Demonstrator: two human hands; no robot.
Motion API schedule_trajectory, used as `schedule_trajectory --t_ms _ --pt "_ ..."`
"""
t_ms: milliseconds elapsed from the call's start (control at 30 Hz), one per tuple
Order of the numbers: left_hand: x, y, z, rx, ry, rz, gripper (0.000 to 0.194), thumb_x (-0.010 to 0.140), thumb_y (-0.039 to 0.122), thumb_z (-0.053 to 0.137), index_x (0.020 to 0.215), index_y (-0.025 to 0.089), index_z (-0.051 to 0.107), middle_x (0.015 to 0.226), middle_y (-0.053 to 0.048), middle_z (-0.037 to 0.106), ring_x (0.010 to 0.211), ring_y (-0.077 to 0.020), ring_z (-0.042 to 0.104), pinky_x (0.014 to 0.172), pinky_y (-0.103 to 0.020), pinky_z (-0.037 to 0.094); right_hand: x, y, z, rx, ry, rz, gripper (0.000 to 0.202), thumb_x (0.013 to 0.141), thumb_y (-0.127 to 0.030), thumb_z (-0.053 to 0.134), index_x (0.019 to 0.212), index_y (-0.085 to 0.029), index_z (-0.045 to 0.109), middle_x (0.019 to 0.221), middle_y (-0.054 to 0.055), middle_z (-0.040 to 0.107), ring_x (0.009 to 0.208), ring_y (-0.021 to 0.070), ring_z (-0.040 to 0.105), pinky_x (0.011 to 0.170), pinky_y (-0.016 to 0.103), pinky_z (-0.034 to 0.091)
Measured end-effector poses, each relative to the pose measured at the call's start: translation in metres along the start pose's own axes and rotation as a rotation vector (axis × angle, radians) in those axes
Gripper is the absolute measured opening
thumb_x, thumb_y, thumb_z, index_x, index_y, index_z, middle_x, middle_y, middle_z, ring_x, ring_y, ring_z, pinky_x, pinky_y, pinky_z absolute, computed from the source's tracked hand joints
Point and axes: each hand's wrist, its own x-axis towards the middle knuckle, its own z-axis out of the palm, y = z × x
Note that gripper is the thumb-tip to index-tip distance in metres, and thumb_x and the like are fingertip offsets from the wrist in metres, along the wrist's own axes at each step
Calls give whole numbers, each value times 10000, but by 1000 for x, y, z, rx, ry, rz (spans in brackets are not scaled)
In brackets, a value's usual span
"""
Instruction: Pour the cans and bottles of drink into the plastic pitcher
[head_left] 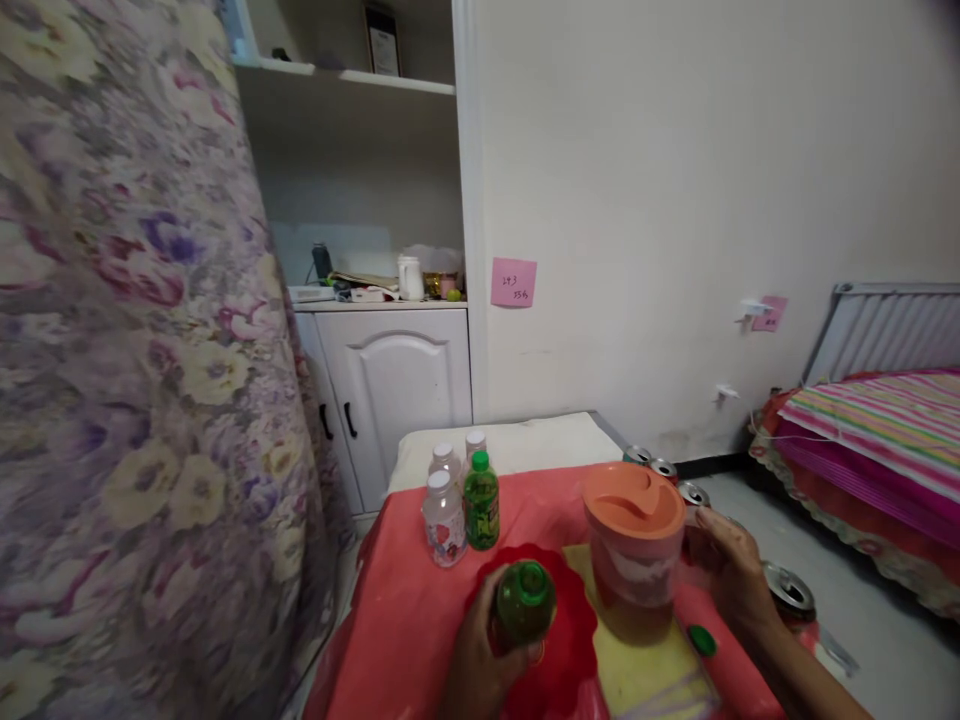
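A green plastic bottle (525,605) with its cap off is gripped in my left hand (480,650), its mouth tilted towards me, over a red scalloped tray (581,650). To the right, a clear pitcher (634,570) with an orange lid stands at the yellow mat (645,680). My right hand (724,560) is at the pitcher's right side, fingers curled around its handle area; the grip is partly hidden. A loose green cap (702,640) lies below that hand. Behind the tray stands a capped green bottle (482,505).
Several clear bottles with white caps (444,525) stand at the back left of the red-covered table (397,620). Opened drink cans (787,590) line the right edge. A floral curtain (150,350) hangs on the left, and a bed (877,450) stands far right.
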Motion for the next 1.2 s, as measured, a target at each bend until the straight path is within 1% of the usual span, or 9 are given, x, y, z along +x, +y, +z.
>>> schedule_trajectory --t_ms 100,267,400,567,733,900,967,1067,1200 --pt "2 2 1 -16 1 -10 758 528 256 881 1234 182 617 1241 -133 718 1162 -355 654 989 -411 536 1 4 3 73 100 9 473 813 -552 672 549 -237 436 518 -58 338 499 132 301 492 308 247" --pt "7 -9 -3 -6 13 -9 701 550 281 846 1209 183 625 1179 -120 743 1118 -342 669 957 -393 544 5 11 6 78 137 -10 471 801 -551 669 551 -242 416 512 -69 315 483 125 273 477 299 229" --pt "12 -18 -7 -1 62 3 699 564 293 836 1217 186 612 1170 -111 747 1131 -339 664 990 -408 521 4 19 4 77 128 -6 427 806 -522 669 567 -230 469 533 -61 349 501 124 291 480 285 231" --pt "12 -9 -4 -64 141 -27 728 523 322 857 1196 182 619 1138 -104 760 1088 -329 686 935 -396 547 0 28 0 28 139 -8 423 814 -535 652 572 -237 475 538 -56 350 502 134 299 481 287 241" --pt "12 3 -1 -49 164 -38 680 496 376 876 1113 189 659 1075 -84 775 1035 -323 705 917 -395 558 -2 32 -5 -2 143 -8 424 829 -593 614 624 -239 501 561 -60 347 500 134 297 479 288 241" --pt "12 5 -1 -22 156 -35 700 522 378 868 1157 184 646 1082 -75 778 1048 -318 709 889 -372 576 -8 30 -10 -69 155 -3 399 830 -603 642 739 -216 610 596 -43 474 543 145 399 520 283 322" --pt "12 4 -3 -9 143 -29 722 534 366 875 1187 178 631 1095 -81 779 1055 -317 711 885 -366 581 -11 27 -12 -100 151 2 374 807 -585 688 797 -213 649 668 -18 584 621 174 511 593 294 414" --pt "14 1 -7 5 78 -32 735 570 365 882 1225 170 609 1144 -100 772 1089 -328 707 913 -386 582 -19 24 -16 -141 102 38 393 787 -574 715 959 -221 702 924 51 732 893 267 656 807 358 516" --pt "16 -7 -12 7 73 -20 748 595 366 881 1255 167 591 1179 -113 763 1109 -335 703 919 -396 586 -38 35 -29 -173 49 78 486 807 -543 694 1190 -244 676 1284 98 693 1234 329 590 1017 426 484"
